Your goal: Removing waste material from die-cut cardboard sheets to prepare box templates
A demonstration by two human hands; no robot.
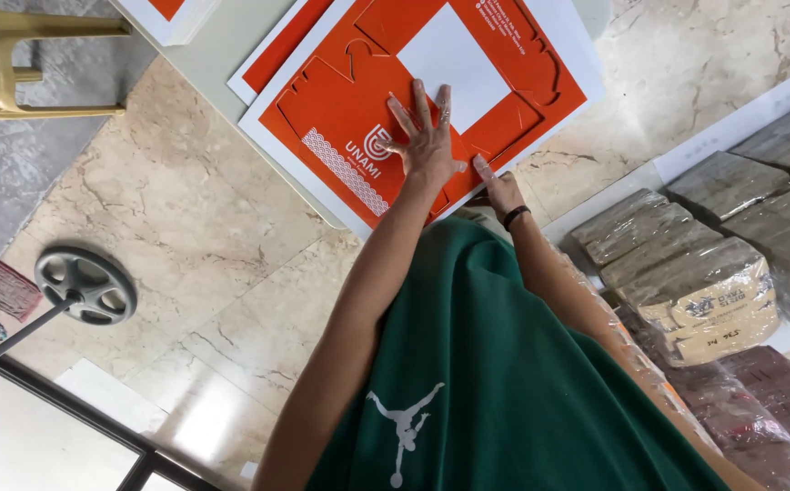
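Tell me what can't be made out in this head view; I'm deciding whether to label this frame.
- Orange die-cut sheet: its far end is cut off by the top edge.
- Right hand: its fingers tuck under the sheet's near edge, so the grip is hidden.
- Left hand lies flat, covering the print beneath.
- Wrapped bundles: cut off by the right edge; film blurs the contents.
- Table: mostly covered by sheets.

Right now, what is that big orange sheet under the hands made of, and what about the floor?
The orange sheet looks like flat printed cardboard: thin, stiff, with white borders and cut outlines, probably an unfolded box. The left hand presses flat on it; the right hand grips its near edge. The floor looks like polished marble or marble-look tile: beige, veined and shiny with reflected light.
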